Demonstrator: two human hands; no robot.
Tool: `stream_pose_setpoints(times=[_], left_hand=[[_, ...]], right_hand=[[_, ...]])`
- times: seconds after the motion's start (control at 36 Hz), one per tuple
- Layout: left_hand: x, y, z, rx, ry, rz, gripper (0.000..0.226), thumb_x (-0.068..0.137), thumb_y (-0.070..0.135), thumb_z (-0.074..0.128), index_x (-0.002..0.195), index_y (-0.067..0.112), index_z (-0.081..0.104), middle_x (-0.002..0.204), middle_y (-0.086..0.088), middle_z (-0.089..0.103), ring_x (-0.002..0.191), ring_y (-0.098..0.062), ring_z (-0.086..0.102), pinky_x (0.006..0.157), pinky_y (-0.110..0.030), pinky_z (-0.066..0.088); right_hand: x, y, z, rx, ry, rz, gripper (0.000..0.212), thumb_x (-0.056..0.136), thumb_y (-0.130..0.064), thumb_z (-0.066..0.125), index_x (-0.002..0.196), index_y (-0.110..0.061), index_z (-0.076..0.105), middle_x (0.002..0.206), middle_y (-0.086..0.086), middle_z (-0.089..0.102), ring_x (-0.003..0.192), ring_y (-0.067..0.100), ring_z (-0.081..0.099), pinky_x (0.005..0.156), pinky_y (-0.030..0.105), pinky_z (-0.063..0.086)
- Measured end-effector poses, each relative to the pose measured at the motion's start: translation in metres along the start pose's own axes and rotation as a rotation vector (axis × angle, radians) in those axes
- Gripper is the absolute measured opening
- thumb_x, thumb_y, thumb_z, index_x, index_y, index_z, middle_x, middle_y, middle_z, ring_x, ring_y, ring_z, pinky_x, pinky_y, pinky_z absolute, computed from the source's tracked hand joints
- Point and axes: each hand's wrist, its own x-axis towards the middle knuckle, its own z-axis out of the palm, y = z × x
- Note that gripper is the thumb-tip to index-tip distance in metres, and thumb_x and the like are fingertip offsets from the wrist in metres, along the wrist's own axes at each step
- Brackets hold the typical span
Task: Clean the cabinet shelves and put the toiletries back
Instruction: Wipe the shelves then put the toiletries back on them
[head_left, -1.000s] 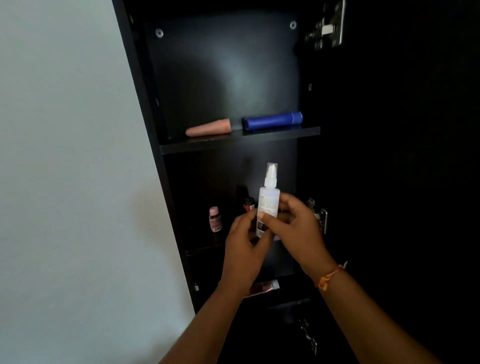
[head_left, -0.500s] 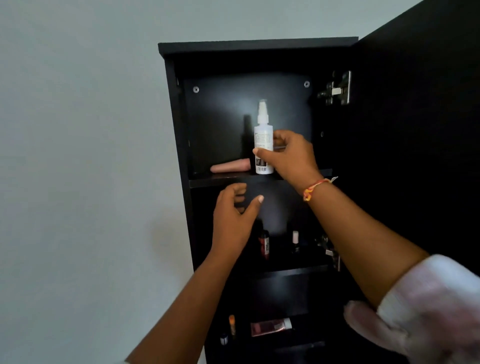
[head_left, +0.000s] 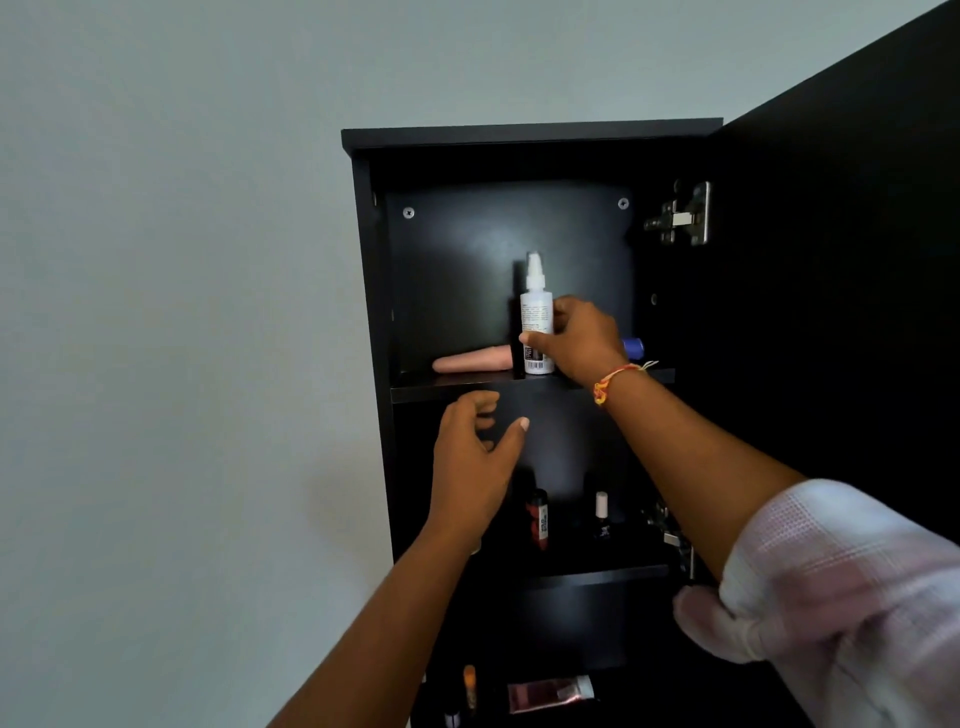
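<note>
Up on the top shelf (head_left: 467, 391) of the black cabinet (head_left: 530, 137), the white spray bottle (head_left: 535, 312) stood upright. Its long axis ran vertical, the capped nozzle pointed at the ceiling, and the base sat on the board near the front edge with its barcode facing out. The right hand (head_left: 582, 340) had it, thumb across the front and fingers curled round the lower half, a woven bracelet (head_left: 615, 376) at the wrist and a pale sleeve (head_left: 831, 597) bunched at the elbow.

Sharing that compartment, a pink tube (head_left: 472, 359) lay on its side just left of the bottle, tapered end to the left. A blue tube (head_left: 632, 347) peeked out behind the right hand, also lying flat.

One level down, the left hand (head_left: 472, 467) hovered in front of the middle compartment, fingers loosely bent and apart, gripping nothing. Behind it on the middle shelf (head_left: 597, 574) stood a small red-labelled bottle (head_left: 537, 517) and a dark white-capped bottle (head_left: 601, 514), both upright and apart.

Lower again, a reddish tube (head_left: 550, 693) lay flat, with a small orange stick (head_left: 469, 680) upright to its left. The door (head_left: 831, 260) hung wide on the right, hinge (head_left: 680, 214) showing.
</note>
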Motion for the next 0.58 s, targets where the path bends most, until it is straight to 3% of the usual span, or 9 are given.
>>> stream_pose_setpoints(times=[0.19,0.36,0.58], left_hand=[[0.001,-0.005,0.006,0.023,-0.007,-0.01,0.038,0.086,0.029,0.071,0.12,0.03,0.053,0.119,0.012,0.054,0.105,-0.003,0.055,0.079,-0.015,0.047],[0.003,-0.01,0.011,0.023,-0.025,-0.007,0.036,0.085,0.028,0.072,0.115,0.035,0.052,0.119,0.011,0.053,0.104,-0.001,0.054,0.081,-0.016,0.048],[0.007,-0.018,0.013,0.041,-0.034,-0.005,0.037,0.085,0.027,0.072,0.114,0.035,0.051,0.118,0.011,0.052,0.104,-0.002,0.054,0.083,-0.021,0.05]], right_hand=[[0.008,-0.002,0.0,-0.09,-0.079,0.009,0.038,0.078,-0.035,0.078,0.107,-0.016,0.066,0.108,0.005,0.071,0.1,0.024,0.065,0.086,0.031,0.051],[0.013,-0.002,0.001,-0.135,-0.101,0.024,0.036,0.079,-0.036,0.077,0.105,-0.015,0.065,0.104,0.005,0.07,0.097,0.023,0.065,0.072,0.023,0.042],[0.023,0.001,0.003,-0.216,-0.089,0.02,0.038,0.077,-0.041,0.078,0.102,-0.014,0.07,0.101,0.007,0.071,0.093,0.024,0.065,0.068,0.022,0.037]])
